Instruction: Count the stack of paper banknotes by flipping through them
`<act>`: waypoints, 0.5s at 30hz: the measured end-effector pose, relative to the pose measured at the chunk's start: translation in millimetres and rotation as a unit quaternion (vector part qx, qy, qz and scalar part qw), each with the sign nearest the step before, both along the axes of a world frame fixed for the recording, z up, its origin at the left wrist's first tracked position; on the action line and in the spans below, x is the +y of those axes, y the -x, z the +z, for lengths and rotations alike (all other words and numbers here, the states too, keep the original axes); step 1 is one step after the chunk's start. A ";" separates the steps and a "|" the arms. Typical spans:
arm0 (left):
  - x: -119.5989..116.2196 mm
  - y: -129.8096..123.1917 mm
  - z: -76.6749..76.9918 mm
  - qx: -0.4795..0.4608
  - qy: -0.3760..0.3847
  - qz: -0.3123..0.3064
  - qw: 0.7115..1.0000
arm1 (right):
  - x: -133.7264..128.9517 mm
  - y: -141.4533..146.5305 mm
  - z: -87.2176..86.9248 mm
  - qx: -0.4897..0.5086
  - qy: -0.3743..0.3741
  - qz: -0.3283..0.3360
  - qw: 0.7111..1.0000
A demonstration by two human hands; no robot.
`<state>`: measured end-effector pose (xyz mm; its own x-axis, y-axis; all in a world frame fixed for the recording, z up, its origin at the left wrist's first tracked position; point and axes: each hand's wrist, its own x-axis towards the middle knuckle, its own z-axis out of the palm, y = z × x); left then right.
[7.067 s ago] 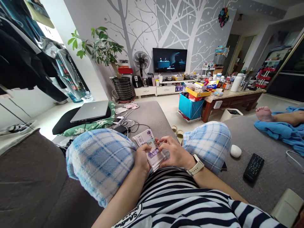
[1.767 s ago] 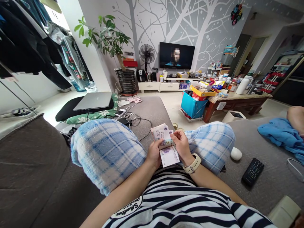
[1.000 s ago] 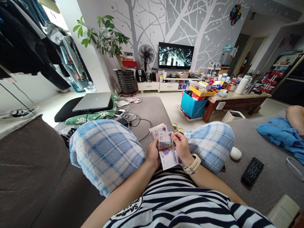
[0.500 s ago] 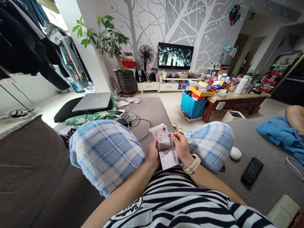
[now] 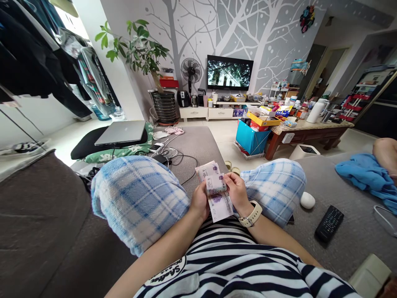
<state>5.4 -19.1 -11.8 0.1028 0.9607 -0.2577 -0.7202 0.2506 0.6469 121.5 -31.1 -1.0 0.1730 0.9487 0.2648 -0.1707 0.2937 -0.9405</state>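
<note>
Several purple-and-white banknotes [image 5: 221, 208] marked with a 5 are between my hands, above my lap. My left hand [image 5: 199, 200] is closed on the left side of the notes, its thumb lying over their edge. With thumb and fingers my right hand [image 5: 237, 190] pinches the right edge of an upper banknote [image 5: 214, 182]. Part of the bundle fans out behind at the upper left, and another part hangs down toward my striped shirt. A cream watch [image 5: 252, 214] is on my right wrist. How many notes there are I cannot tell.
On the grey sofa to the right lie a black remote control [image 5: 329, 223], a white mouse [image 5: 307, 200] and a blue cloth [image 5: 362, 174] by another person's limb. Left are a laptop [image 5: 120, 133] and tangled cables [image 5: 173, 155]. A cluttered table [image 5: 310, 130] stands beyond.
The upper note held by my right hand has flattened out slightly, showing more of its face. Both hands stay in nearly the same place.
</note>
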 end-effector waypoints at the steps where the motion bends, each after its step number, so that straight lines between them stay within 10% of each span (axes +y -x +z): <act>1: -0.7 0.1 1.1 0.002 0.001 -0.001 1.000 | 0.5 -0.4 -1.1 0.001 0.002 0.007 1.000; 15: -8.3 -0.5 13.7 0.018 0.015 0.013 1.000 | 7.5 -1.2 -2.4 0.005 -0.002 -0.063 0.998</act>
